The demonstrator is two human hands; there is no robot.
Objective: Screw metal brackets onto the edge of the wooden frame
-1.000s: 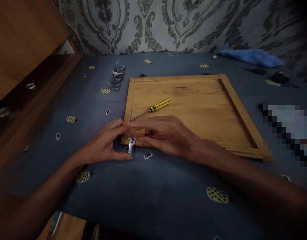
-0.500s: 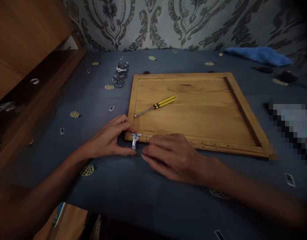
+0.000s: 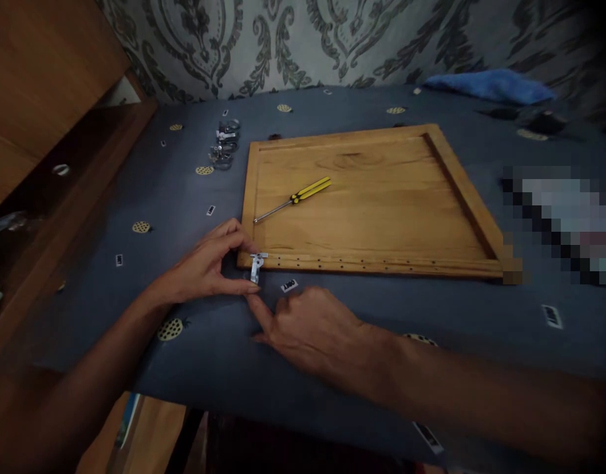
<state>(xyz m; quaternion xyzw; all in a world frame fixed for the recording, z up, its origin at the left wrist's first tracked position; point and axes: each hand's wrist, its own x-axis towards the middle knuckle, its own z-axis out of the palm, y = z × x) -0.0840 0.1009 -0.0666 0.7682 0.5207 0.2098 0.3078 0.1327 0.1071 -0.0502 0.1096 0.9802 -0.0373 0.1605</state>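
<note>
A small metal hinge (image 3: 256, 268) sits on the near-left corner of a framed wooden panel (image 3: 372, 197), its arm sticking out past the near edge. My left hand (image 3: 208, 266) pinches the hinge between thumb below and fingers above. My right hand (image 3: 312, 329) is just right of it, index fingertip at the hinge's lower end beside my left thumb. The right thumb stands apart from the index finger, the other fingers are curled, and I see nothing held. A screwdriver (image 3: 310, 189) with a yellow-black handle lies on the panel, its tip toward the left frame edge.
Several more metal hinges (image 3: 224, 146) lie in a row on the patterned blue-grey cloth (image 3: 179, 197), left of the panel. At the back right is a blue cloth (image 3: 493, 87). A blurred-out object (image 3: 564, 224) lies at the right. An open wooden cabinet (image 3: 60, 217) borders the left.
My right hand has shifted left and down, its index finger now stretched out to the hinge's end. The left hand keeps its pinch. The whole view has shifted slightly.
</note>
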